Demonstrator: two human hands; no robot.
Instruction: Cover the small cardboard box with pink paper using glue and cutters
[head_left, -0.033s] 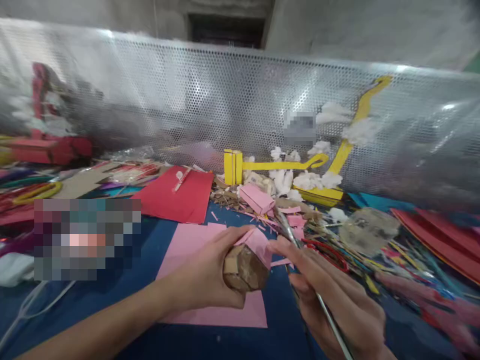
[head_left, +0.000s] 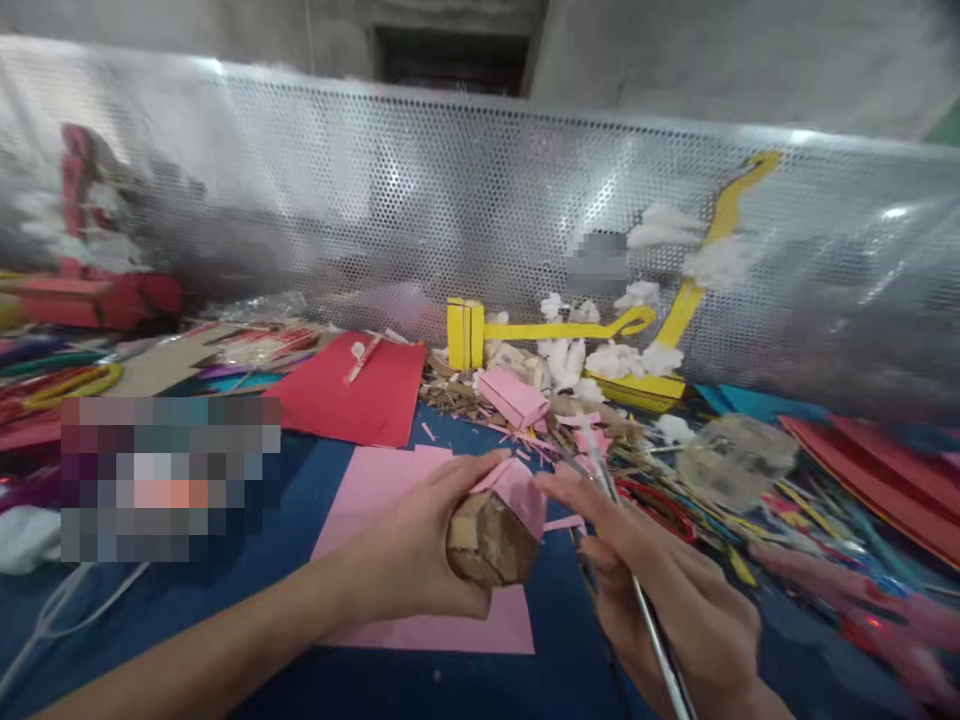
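My left hand (head_left: 420,540) is wrapped round a brown cardboard piece (head_left: 491,540) with several flat sides. Pink paper (head_left: 517,490) covers its upper right part. My right hand (head_left: 660,590) holds a slim metallic tool (head_left: 649,620) between its fingers, the tip pointing up and away, while the forefinger touches the pink paper's right edge. Beneath the cardboard piece, a pink sheet (head_left: 435,635) lies on the blue table (head_left: 262,600). What kind of tool it is cannot be made out.
Behind my hands are a red sheet (head_left: 360,390), a pink folded piece (head_left: 514,397), yellow paper models (head_left: 465,335) with white fluff, and many scraps. A round translucent object (head_left: 739,460) and red sheets (head_left: 877,480) lie right. A perforated metal panel (head_left: 450,190) stands across the back.
The metallic tool has shifted and its tip has swung slightly to the right. My right hand has moved a little, while my left hand and the cardboard piece look nearly still.
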